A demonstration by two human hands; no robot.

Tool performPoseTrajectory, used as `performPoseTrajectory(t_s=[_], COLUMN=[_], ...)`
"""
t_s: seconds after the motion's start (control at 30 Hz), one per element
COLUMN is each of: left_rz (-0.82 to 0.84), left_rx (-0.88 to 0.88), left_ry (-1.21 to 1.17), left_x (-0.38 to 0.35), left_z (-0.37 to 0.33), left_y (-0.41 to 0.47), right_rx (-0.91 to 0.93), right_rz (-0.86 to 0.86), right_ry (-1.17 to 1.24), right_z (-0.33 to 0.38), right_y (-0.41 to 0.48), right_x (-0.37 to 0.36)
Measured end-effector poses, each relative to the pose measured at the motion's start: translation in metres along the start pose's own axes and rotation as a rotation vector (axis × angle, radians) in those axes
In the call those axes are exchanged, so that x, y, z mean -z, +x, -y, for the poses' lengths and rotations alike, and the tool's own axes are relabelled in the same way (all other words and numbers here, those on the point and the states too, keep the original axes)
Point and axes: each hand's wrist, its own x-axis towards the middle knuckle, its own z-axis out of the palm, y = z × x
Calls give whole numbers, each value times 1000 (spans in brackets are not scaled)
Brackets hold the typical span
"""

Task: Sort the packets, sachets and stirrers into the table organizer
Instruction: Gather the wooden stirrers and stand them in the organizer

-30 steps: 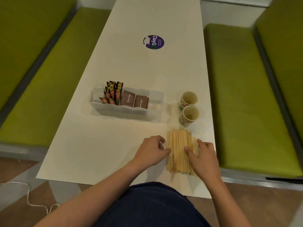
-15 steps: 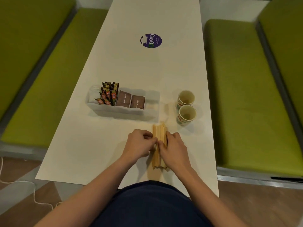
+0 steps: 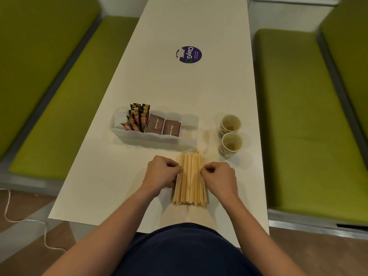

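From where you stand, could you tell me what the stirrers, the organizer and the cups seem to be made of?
Stirrers: probably bare wood, pale matte strips. Organizer: likely frosted plastic, translucent walls. Cups: apparently printed paper, thin rims.

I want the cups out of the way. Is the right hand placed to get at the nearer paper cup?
Probably yes, once it lets go: the right hand pinches the stirrers at their edge, and only bare table lies between it and the nearer paper cup.
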Motion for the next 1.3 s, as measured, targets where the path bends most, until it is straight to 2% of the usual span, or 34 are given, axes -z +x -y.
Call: performPoseTrajectory(t_s=[0.3, 0.47, 0.7, 0.8, 0.9, 1.07, 1.3], left_rz=[9, 7, 91, 142, 163, 0, -100], left_rx=[0, -17, -13, -97, -262, -497, -554], left_ry=[29, 47, 49, 3, -85, -205, -43], left_x=[6, 14, 23, 34, 49, 69, 49], left_z=[5, 6, 4, -10, -40, -107, -129], left_y=[1, 0, 2, -5, -11, 13, 63], right_rx=[-32, -106, -97, -112, -133, -117, -3], right_rz=[48, 57, 63, 60, 64, 33, -75], right_ry=[8, 185, 249, 283, 329, 388, 499], right_z=[1, -5, -7, -8, -10, -9, 21], right_y=[4, 5, 1, 1, 1, -5, -12], right_x=[-2, 2, 5, 4, 2, 5, 24])
